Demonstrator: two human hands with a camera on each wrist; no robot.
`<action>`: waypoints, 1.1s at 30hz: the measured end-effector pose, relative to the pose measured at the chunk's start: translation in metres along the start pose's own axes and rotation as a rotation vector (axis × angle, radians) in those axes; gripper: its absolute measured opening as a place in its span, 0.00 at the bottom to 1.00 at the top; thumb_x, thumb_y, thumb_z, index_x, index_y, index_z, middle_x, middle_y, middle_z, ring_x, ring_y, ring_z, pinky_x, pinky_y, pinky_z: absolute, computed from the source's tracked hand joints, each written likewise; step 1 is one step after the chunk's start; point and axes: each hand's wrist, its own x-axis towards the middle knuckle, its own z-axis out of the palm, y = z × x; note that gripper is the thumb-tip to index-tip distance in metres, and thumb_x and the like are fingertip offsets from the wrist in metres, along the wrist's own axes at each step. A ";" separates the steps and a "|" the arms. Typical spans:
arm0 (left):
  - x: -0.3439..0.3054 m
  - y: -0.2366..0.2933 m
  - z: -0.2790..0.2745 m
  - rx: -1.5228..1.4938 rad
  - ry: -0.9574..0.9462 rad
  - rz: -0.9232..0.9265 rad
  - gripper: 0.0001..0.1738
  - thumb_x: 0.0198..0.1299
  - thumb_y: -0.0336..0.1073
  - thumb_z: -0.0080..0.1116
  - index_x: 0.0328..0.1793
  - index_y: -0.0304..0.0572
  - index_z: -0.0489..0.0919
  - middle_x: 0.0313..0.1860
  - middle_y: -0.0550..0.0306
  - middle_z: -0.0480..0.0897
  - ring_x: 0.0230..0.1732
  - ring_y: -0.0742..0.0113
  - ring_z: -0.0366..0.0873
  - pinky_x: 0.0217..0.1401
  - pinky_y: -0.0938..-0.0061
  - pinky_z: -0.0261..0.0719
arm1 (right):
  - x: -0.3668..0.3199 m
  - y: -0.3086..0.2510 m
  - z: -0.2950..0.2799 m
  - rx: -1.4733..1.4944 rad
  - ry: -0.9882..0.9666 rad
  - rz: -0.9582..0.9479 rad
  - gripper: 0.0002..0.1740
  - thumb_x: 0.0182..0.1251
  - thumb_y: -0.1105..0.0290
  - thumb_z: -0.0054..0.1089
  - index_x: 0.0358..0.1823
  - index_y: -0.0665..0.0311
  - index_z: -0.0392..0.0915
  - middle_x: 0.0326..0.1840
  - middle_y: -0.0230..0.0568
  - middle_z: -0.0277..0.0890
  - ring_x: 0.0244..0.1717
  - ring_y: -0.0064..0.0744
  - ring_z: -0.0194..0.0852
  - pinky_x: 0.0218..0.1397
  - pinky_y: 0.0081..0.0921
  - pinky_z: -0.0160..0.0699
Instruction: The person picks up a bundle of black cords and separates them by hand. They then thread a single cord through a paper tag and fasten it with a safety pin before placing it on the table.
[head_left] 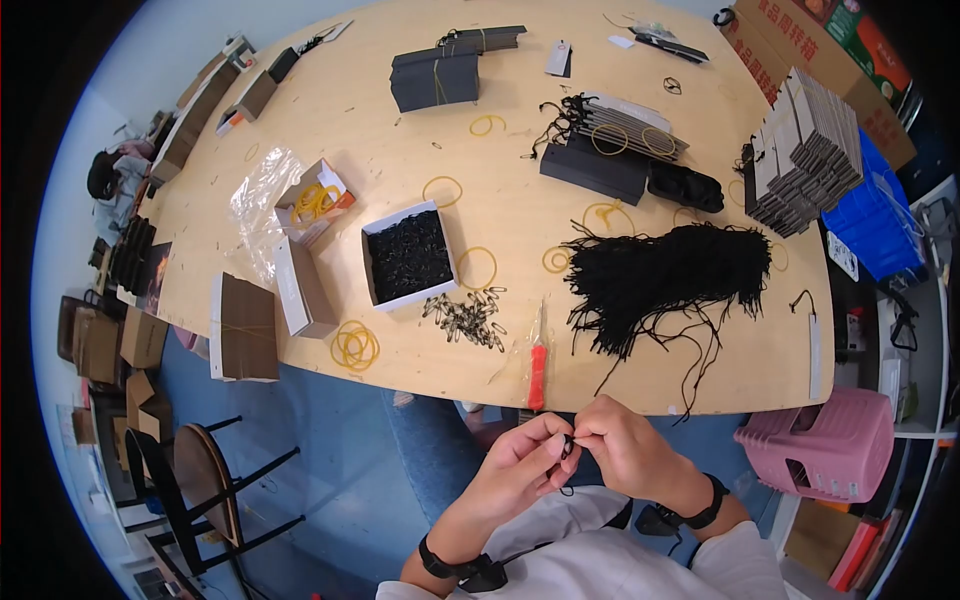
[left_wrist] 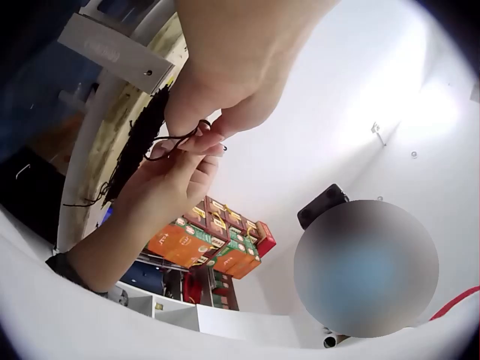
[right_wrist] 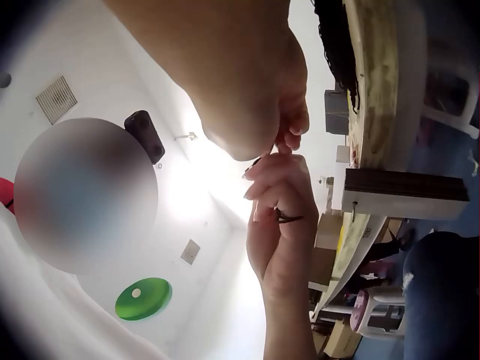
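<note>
Both hands meet above the lap, just off the near table edge. My left hand grips a thin black cord between thumb and fingers; a loop of it stands out in the left wrist view. My right hand pinches the same cord close to the left fingertips. In the right wrist view a short dark piece of cord shows against the left fingers. Nearest on the table are a bundle of black cords, a heap of small safety pins and a pointed tool with a red handle.
A white box holds many small black pins. Yellow rubber bands lie scattered about. Stacks of grey tags and dark card bundles stand farther back. A pink plastic basket is beside the table, a chair at left.
</note>
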 end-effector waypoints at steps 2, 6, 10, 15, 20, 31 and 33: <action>-0.001 0.002 0.003 0.074 0.054 0.034 0.10 0.71 0.39 0.52 0.47 0.40 0.72 0.33 0.60 0.75 0.28 0.79 0.66 0.25 0.86 0.60 | 0.001 -0.001 -0.001 -0.039 -0.004 -0.008 0.12 0.59 0.85 0.57 0.41 0.68 0.65 0.36 0.46 0.70 0.33 0.44 0.73 0.34 0.34 0.76; -0.004 0.003 -0.002 0.242 0.088 0.011 0.10 0.73 0.38 0.49 0.50 0.41 0.72 0.36 0.63 0.76 0.31 0.82 0.68 0.30 0.88 0.63 | 0.004 0.000 -0.005 -0.106 -0.031 -0.055 0.13 0.58 0.85 0.58 0.42 0.69 0.65 0.38 0.46 0.71 0.35 0.45 0.74 0.35 0.35 0.77; -0.004 0.002 0.002 0.382 0.060 0.050 0.09 0.73 0.37 0.49 0.51 0.39 0.72 0.36 0.63 0.77 0.32 0.82 0.69 0.34 0.87 0.68 | 0.003 0.000 -0.008 -0.025 -0.028 -0.011 0.16 0.58 0.87 0.57 0.44 0.66 0.64 0.38 0.46 0.72 0.33 0.44 0.74 0.33 0.34 0.74; -0.005 0.002 -0.002 0.524 0.026 0.093 0.09 0.72 0.34 0.50 0.52 0.37 0.72 0.37 0.62 0.77 0.33 0.81 0.70 0.37 0.85 0.71 | 0.007 -0.007 -0.017 0.002 -0.135 0.061 0.13 0.60 0.82 0.58 0.41 0.67 0.64 0.36 0.45 0.71 0.33 0.45 0.75 0.34 0.34 0.75; -0.005 0.009 0.003 0.677 -0.013 0.098 0.09 0.72 0.33 0.49 0.51 0.35 0.72 0.38 0.61 0.77 0.35 0.80 0.71 0.39 0.83 0.72 | 0.010 -0.011 -0.029 0.047 -0.226 0.169 0.11 0.62 0.80 0.57 0.40 0.65 0.64 0.35 0.43 0.71 0.33 0.44 0.75 0.34 0.33 0.74; -0.006 0.015 -0.001 0.453 -0.112 -0.014 0.09 0.73 0.34 0.46 0.52 0.37 0.71 0.36 0.62 0.76 0.35 0.80 0.70 0.39 0.83 0.70 | 0.012 -0.012 -0.031 0.121 -0.175 0.132 0.10 0.61 0.79 0.61 0.43 0.66 0.72 0.37 0.42 0.76 0.34 0.41 0.78 0.34 0.31 0.76; -0.006 0.016 -0.001 0.428 -0.122 -0.015 0.09 0.73 0.34 0.46 0.52 0.37 0.71 0.36 0.63 0.76 0.35 0.80 0.69 0.38 0.84 0.69 | 0.014 -0.015 -0.032 0.088 -0.164 0.090 0.13 0.59 0.79 0.63 0.45 0.66 0.73 0.37 0.41 0.78 0.33 0.40 0.79 0.34 0.30 0.77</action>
